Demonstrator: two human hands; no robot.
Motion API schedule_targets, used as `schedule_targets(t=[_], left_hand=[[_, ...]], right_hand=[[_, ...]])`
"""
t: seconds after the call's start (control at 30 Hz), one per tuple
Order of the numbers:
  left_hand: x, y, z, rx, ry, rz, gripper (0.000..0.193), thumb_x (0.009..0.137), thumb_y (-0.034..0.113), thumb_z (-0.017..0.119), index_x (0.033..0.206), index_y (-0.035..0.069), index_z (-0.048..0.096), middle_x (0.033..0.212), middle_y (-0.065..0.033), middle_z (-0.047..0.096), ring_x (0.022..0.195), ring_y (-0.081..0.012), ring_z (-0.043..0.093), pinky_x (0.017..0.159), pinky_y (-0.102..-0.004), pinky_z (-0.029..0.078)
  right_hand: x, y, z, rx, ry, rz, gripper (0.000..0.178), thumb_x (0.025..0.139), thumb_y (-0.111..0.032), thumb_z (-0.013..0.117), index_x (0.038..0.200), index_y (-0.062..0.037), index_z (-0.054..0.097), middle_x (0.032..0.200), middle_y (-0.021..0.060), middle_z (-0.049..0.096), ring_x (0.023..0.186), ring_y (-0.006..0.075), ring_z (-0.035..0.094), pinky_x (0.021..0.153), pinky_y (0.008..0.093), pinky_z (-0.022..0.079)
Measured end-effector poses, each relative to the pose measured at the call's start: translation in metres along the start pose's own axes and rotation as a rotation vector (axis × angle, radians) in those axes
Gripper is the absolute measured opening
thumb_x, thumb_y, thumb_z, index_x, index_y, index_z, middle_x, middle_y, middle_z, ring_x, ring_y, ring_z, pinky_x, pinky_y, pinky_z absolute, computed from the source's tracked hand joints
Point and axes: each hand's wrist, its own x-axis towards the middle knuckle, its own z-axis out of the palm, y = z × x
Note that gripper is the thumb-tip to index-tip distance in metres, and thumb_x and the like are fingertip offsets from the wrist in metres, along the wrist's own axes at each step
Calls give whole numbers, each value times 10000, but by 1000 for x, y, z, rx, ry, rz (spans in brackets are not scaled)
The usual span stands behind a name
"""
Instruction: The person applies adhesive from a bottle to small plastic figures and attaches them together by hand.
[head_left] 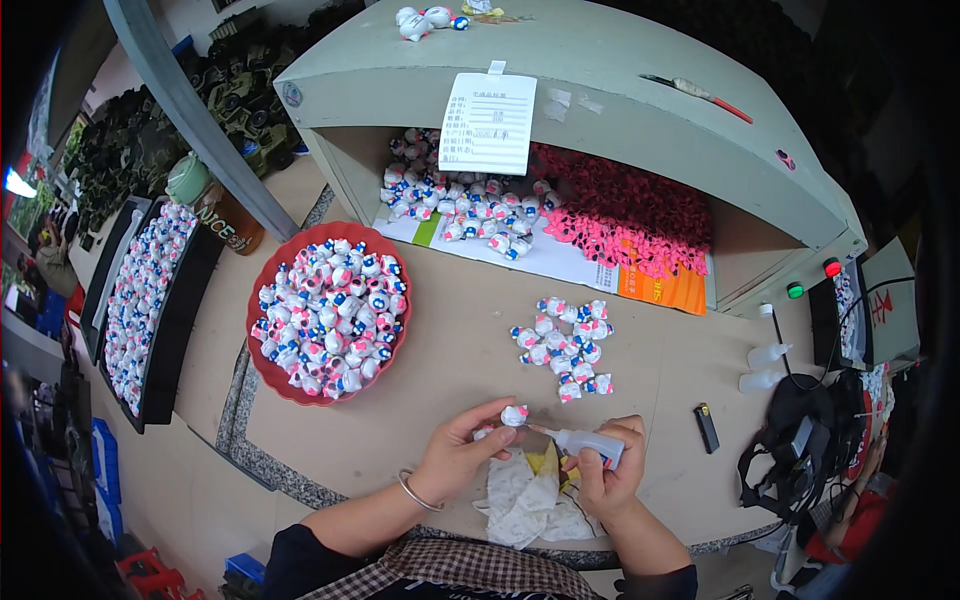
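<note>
Between the thumb and fingers of my left hand (452,462) is a small white figurine (514,415). A second white piece shows partly lower in that hand. My right hand (611,478) grips a small translucent squeeze bottle (588,442). Its thin tip points left at the figurine; whether it touches cannot be made out. Beneath both hands lies a crumpled white cloth (520,502) with yellow patches. Just beyond them, a cluster of white, blue and pink figurines (562,345) rests on the table (450,340).
A red scalloped bowl (262,372) full of figurines stands left, with a filled black tray (160,385) farther left. Behind, a grey shelf (640,110) covers figurines and pink pieces (640,240). Small bottles (768,356), a black lighter-like object (706,428) and a black strapped item (790,440) lie right.
</note>
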Motion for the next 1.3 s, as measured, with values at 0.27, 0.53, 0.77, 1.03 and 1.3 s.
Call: schedule_targets(t=[0.27, 0.53, 0.77, 1.03, 1.3], left_hand=[[1, 1, 1, -29, -26, -19, 372, 812, 64, 549, 1176, 87, 473, 993, -41, 563, 878, -142, 573, 631, -230, 467], [0, -1, -2, -102, -31, -55, 366, 807, 59, 549, 1166, 90, 482, 978, -37, 561, 882, -151, 568, 631, -237, 457], [5, -2, -2, -137, -24, -64, 363, 805, 49, 546, 1161, 90, 486, 979, -43, 560, 884, -155, 565, 625, -240, 453], [5, -2, -3, -114, -30, -85, 365, 807, 48, 544, 1165, 89, 483, 980, -42, 559, 874, -154, 567, 627, -237, 455], [6, -5, -7, -144, -21, -77, 363, 807, 42, 542, 1162, 87, 486, 966, -38, 559, 861, -153, 571, 622, -235, 460]], right_hand=[[31, -21, -13, 411, 238, 277, 211, 796, -26, 511, 954, -1, 375, 922, 86, 397, 757, 163, 551, 559, 271, 533], [108, 30, -26, 166, 111, 408, 163, 747, 37, 485, 898, -20, 465, 813, 54, 477, 758, 153, 563, 558, 279, 487], [172, 90, -19, -859, -1, -115, 242, 656, 27, 544, 893, -23, 557, 876, 117, 509, 761, 294, 555, 655, 369, 457], [191, 88, -35, -691, -46, -50, 196, 677, 1, 551, 870, -16, 584, 917, 106, 520, 838, 298, 540, 719, 371, 439], [201, 78, -40, -662, -159, -154, 247, 661, -25, 596, 906, -48, 590, 927, 99, 525, 808, 294, 554, 675, 374, 455]])
